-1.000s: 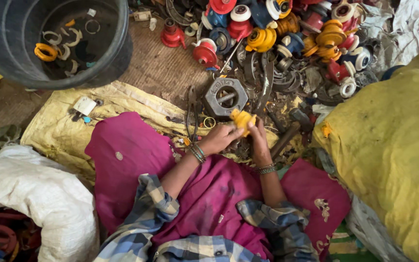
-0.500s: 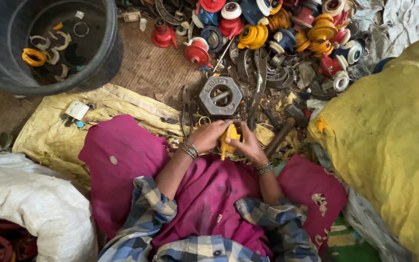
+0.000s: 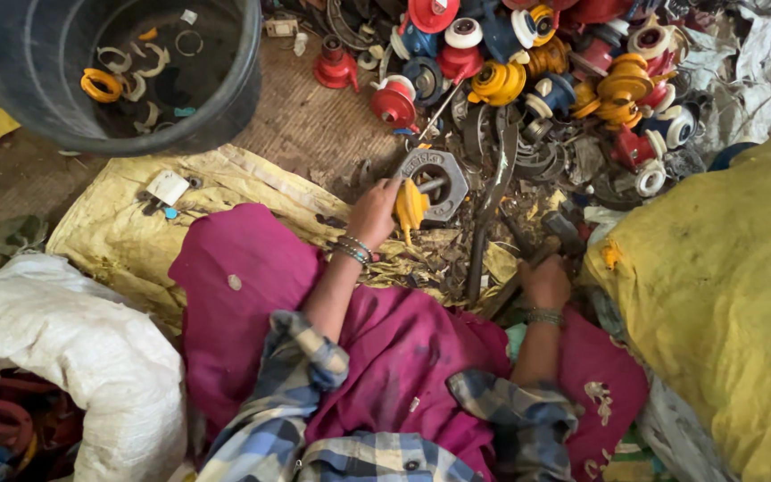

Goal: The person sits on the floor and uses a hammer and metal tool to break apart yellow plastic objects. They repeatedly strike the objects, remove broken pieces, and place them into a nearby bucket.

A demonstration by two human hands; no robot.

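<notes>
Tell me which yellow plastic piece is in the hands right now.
The yellow piece held by the left hand against the grey hexagonal nut; the other yellow ones lie untouched in the pile beyond.

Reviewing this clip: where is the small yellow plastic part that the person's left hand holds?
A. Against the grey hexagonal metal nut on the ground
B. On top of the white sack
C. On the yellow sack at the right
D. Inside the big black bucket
A: the left hand presses the small yellow plastic part against the edge of the grey hexagonal metal nut, while the right hand grips a dark tool handle.
</notes>
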